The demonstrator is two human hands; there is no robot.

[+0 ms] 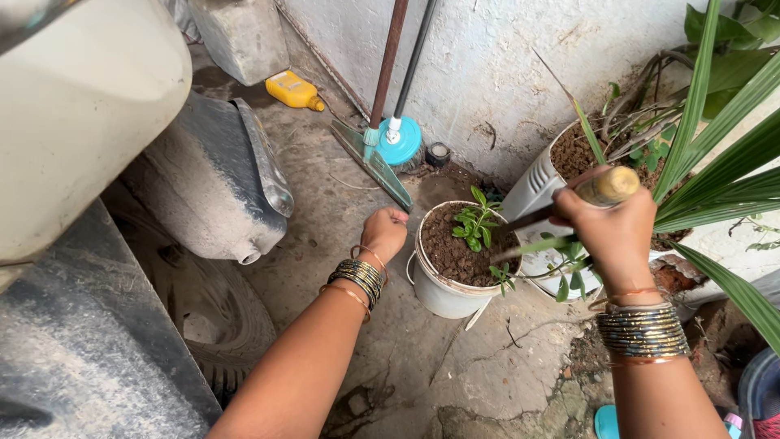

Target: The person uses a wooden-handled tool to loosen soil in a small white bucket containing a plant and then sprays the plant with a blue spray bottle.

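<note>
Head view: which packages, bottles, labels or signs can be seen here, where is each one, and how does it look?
Yellow plastic bottle: lies on its side on the ground near the wall, at the top left; flat-sided, with an orange cap, and a label too small to make out.
White bucket: a reused container that holds soil and a small plant, at the centre; round, plain white.
No signs or screens are visible.
</note>
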